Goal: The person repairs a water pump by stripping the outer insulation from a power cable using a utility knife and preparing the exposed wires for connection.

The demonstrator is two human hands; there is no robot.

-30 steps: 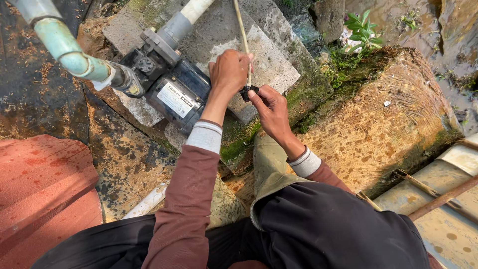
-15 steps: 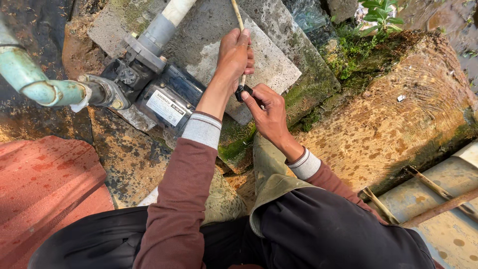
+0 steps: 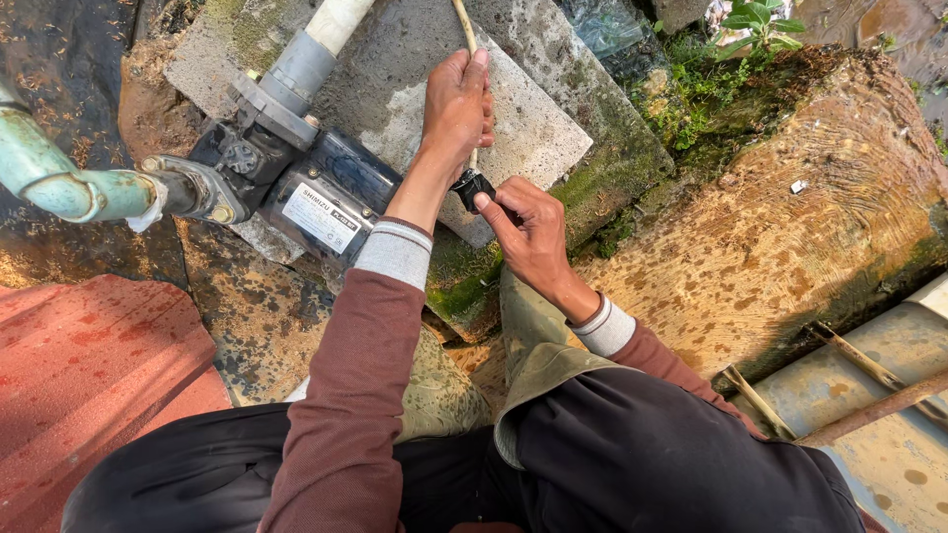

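Two hands, left hand [image 3: 456,104] gripping pale cord [image 3: 464,25], right hand [image 3: 528,232] pinching black plug [image 3: 471,186]

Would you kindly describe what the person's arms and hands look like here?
Both arms wear maroon long sleeves with pale grey ribbed cuffs showing at the wrists. The left hand and right hand are bare: no gloves, and no rings or watch that I can make out.

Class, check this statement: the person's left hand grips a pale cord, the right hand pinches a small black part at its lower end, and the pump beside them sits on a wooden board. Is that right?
Not quite. In the head view the pump sits on a grey concrete slab, not a wooden board. The left hand does grip the pale cord, and the right hand pinches the small black part.
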